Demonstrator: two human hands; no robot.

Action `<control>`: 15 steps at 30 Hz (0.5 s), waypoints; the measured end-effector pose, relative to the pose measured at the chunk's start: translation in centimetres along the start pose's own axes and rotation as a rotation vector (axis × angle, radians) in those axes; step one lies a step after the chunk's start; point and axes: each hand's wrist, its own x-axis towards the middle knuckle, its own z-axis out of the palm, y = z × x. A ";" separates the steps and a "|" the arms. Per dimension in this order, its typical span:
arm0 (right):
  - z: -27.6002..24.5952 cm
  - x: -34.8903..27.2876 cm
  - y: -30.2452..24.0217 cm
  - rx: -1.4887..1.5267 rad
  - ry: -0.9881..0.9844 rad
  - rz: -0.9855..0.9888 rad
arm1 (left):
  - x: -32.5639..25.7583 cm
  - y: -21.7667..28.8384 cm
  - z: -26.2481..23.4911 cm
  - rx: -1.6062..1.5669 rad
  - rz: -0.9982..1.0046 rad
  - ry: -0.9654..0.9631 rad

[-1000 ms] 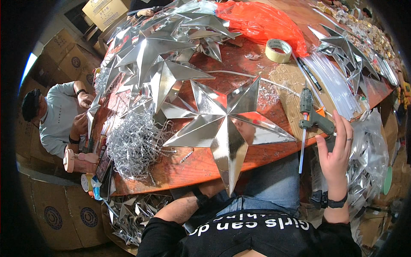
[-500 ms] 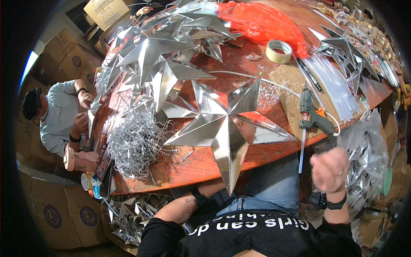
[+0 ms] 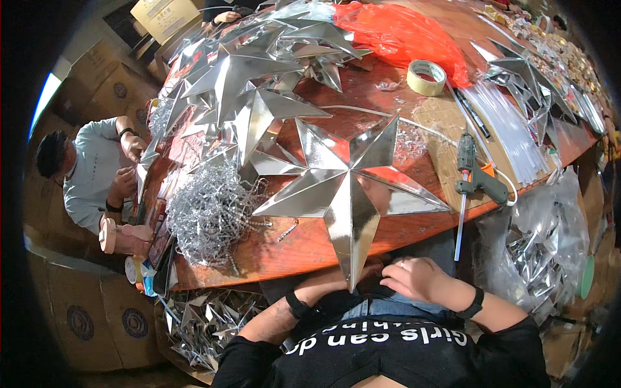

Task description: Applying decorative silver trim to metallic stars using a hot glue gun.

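A large silver foil star lies at the near edge of the red-brown table, its lowest point jutting over the edge. Behind that point, below the tabletop, is my left hand, mostly hidden, so its fingers cannot be read. My right hand is beside it over my lap, fingers curled closed; whatever they hold, if anything, is out of sight. To the right, a grey-green glue gun rests on a cardboard sheet, a glue stick poking past the table edge. Crinkled silver shred is heaped left of the star.
More silver stars pile up at the back left. A tape roll, red plastic bag and clear sticks lie farther back. A co-worker sits at left. A clear bag of silver pieces is at right.
My right hand has swung left from beside the glue gun, down to my left hand over my lap. The star and table things keep their places; the whole view has shifted slightly.
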 end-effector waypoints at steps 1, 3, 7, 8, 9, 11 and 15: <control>0.2 0.3 0.1 0.015 -0.012 0.116 | -0.1 1.1 -0.3 0.171 -0.069 -0.004; 0.9 0.8 0.3 -0.009 -0.086 0.186 | -0.3 0.4 0.2 0.074 -0.125 0.020; 2.3 1.6 1.6 0.195 -0.009 0.207 | -0.8 1.2 -0.1 0.121 -0.248 0.020; 2.5 1.9 1.6 0.353 0.022 0.251 | -0.9 1.3 -0.2 0.119 -0.235 0.024; 2.4 2.2 1.5 0.355 0.016 0.246 | -1.0 1.4 -0.3 0.117 -0.222 0.028; 2.1 2.6 1.3 0.441 0.114 0.227 | -1.0 1.6 -0.5 0.113 -0.192 0.030; 1.8 2.9 1.5 0.475 0.095 0.233 | -1.2 1.8 -0.7 0.109 -0.128 0.025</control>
